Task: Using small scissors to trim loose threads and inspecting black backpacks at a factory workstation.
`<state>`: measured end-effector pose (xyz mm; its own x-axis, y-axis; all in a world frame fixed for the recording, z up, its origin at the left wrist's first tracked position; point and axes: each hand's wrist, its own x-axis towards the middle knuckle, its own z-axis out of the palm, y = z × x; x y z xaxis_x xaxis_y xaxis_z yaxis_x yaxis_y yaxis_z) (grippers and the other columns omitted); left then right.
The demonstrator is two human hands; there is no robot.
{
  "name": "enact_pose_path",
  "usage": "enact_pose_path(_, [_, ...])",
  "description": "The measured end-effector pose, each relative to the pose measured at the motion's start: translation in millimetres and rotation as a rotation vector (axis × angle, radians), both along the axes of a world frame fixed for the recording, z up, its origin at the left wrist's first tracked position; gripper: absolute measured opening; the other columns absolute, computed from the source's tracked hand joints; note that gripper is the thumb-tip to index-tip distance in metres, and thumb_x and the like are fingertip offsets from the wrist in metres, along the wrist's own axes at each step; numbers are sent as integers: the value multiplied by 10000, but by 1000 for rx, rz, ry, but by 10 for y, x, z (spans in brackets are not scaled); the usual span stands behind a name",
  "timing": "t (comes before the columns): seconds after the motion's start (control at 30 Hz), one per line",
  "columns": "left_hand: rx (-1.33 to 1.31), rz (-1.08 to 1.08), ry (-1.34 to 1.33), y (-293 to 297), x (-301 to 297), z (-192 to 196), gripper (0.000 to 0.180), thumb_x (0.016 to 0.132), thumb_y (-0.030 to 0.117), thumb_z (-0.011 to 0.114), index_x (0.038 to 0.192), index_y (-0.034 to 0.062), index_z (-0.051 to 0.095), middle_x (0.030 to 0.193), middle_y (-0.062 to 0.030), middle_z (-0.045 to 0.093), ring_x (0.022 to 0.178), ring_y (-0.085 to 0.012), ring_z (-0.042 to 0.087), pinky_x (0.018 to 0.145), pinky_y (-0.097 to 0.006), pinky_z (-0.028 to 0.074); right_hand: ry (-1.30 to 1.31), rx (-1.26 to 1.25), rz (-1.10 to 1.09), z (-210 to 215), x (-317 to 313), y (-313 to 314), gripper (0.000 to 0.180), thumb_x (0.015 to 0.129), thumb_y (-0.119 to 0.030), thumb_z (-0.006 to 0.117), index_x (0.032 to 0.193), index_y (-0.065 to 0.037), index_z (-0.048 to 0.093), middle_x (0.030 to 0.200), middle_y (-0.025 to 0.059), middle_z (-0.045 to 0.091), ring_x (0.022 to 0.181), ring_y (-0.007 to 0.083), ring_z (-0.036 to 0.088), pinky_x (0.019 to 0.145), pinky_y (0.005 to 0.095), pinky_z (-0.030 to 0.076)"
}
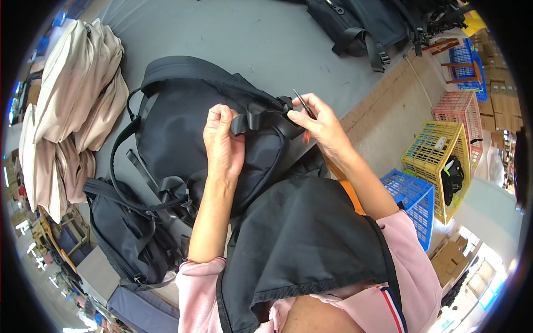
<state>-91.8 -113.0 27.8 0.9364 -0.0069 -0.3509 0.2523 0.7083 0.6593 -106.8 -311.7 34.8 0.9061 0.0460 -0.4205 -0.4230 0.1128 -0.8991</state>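
Observation:
A large black backpack (183, 122) lies on the grey table in front of me. My left hand (224, 141) is closed, thumb against fingers, on a black webbing strap (256, 119) that loops up from the bag's right side. At the other end of that loop is my right hand (322, 125), closed around a slim dark pointed tool (304, 104). The tool's tip points up and away, and a bit of red shows below the palm; its exact kind is unclear. My right fingertips also meet the strap near a black buckle (285, 103).
Cream fabric bags (78, 94) are piled at the left. A smaller black backpack (125, 233) sits nearer, at lower left. More black bags (366, 28) lie at the far right of the grey table (222, 33). Yellow (436, 147), blue (413, 194) and pink crates (458, 108) stand to the right.

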Motion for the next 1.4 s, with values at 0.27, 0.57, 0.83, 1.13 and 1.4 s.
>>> enact_pose_path(0.27, [149,-74,143,-30,53,177,192,956,281,548,1015,100,571,823,10,612,707,-87,564,633,-223,431,-37,222,-15,270,248,138,255,819,-236,711,907,-53,556,720,-56,471,552,4,359,448,175,259])
enact_pose_path(0.57, [622,-157,-204,145,65,304,388,915,86,486,1294,17,527,1232,-105,585,1148,-186,537,1025,-320,363,-199,145,-87,217,271,397,206,859,-142,659,971,5,568,822,6,567,741,50,501,619,207,412])
enact_pose_path(0.83, [188,-105,-181,316,-81,506,453,928,189,473,1312,-52,465,1336,-165,507,1228,-271,497,1042,-353,366,-367,36,-67,249,220,459,247,862,-121,657,1025,22,539,864,11,574,795,60,515,727,222,437])
enact_pose_path(1.13, [271,-223,-170,148,-79,681,327,999,203,439,1220,-30,499,644,-43,534,490,-95,434,566,-250,445,-694,-80,-296,407,-150,151,259,882,-56,594,1124,-1,519,908,74,550,650,80,504,581,218,448])
enact_pose_path(1.4, [278,-381,-194,-21,-163,743,187,929,22,428,1107,-31,448,824,-116,605,680,-176,589,690,-284,507,-793,-632,200,705,40,271,275,782,-112,667,1034,-62,566,866,76,576,697,243,631,602,329,497])
